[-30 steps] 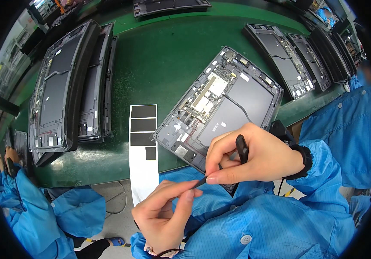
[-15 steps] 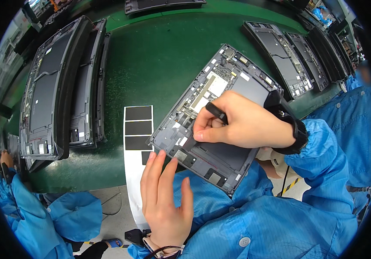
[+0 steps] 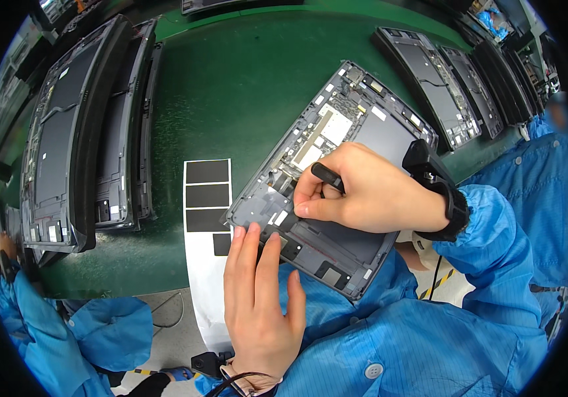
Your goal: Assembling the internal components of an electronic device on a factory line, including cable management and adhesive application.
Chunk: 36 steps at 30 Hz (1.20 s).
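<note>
An opened tablet or laptop chassis (image 3: 264, 210), dark grey with its circuit board and battery bare, lies tilted at the table's near edge. My right hand (image 3: 363, 195) is closed over its middle, gripping a slim black stick-like tool (image 3: 327, 177); the tool's kind and its working end are hidden by my fingers. Thumb and fingertips bear down close to the board's lower end. My left hand (image 3: 264, 311) has its fingers stretched out, their tips resting at the chassis's lower left edge. Beside that corner lies a white sheet (image 3: 201, 264) with black rectangular stickers (image 3: 207, 196).
More opened chassis (image 3: 62, 142) stand stacked on the left of the green table (image 3: 231, 73), and others (image 3: 429, 86) lean at the far right. People in blue coats are at the left (image 3: 108, 331) and right (image 3: 522, 178).
My left hand has moved slightly up and right, its fingertips now over the chassis edge. My right hand stays in nearly the same place, still gripping the tool.
</note>
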{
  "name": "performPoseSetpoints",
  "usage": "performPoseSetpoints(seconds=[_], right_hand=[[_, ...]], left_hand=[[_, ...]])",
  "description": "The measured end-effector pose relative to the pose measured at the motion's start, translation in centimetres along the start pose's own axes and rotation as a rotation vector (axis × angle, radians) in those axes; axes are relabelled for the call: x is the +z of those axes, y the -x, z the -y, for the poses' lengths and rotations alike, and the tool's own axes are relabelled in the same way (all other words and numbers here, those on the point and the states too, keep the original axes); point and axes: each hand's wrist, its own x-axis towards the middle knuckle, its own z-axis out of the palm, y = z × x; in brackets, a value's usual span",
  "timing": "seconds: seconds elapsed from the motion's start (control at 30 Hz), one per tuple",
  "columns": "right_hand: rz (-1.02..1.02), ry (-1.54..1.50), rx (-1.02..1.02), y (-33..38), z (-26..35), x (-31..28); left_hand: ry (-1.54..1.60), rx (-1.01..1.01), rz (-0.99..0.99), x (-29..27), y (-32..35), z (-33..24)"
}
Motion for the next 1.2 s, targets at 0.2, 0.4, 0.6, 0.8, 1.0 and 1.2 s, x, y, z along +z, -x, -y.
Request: performPoseSetpoints(seconds=[0.2, 0.4, 0.6, 0.8, 1.0, 1.2], right_hand=[[-0.06, 0.01, -0.044, 0.3, -0.5, 0.6], [-0.035, 0.021, -0.034, 0.2, 0.0, 0.5], [-0.056, 0.096, -0.07, 0.1, -0.1, 1.0], [-0.086, 0.16, -0.116, 0.2, -0.1, 1.3], [-0.142, 0.184, -0.178, 0.3, -0.6, 1.9], [-0.16, 0.186, -0.194, 0.5, -0.7, 2.1]], left_hand=[[-0.02, 0.019, 0.021, 0.2, -0.1, -0.1], [-0.084, 0.02, 0.037, 0.3, -0.1, -0.4], [-0.196, 0.035, 0.037, 0.8, 0.0, -0.2], [-0.273, 0.045, 0.031, 1.0, 0.1, -0.3], [-0.324, 0.051, 0.046, 1.0, 0.1, -0.5], [-0.406, 0.055, 0.014, 1.5, 0.0, -0.6]])
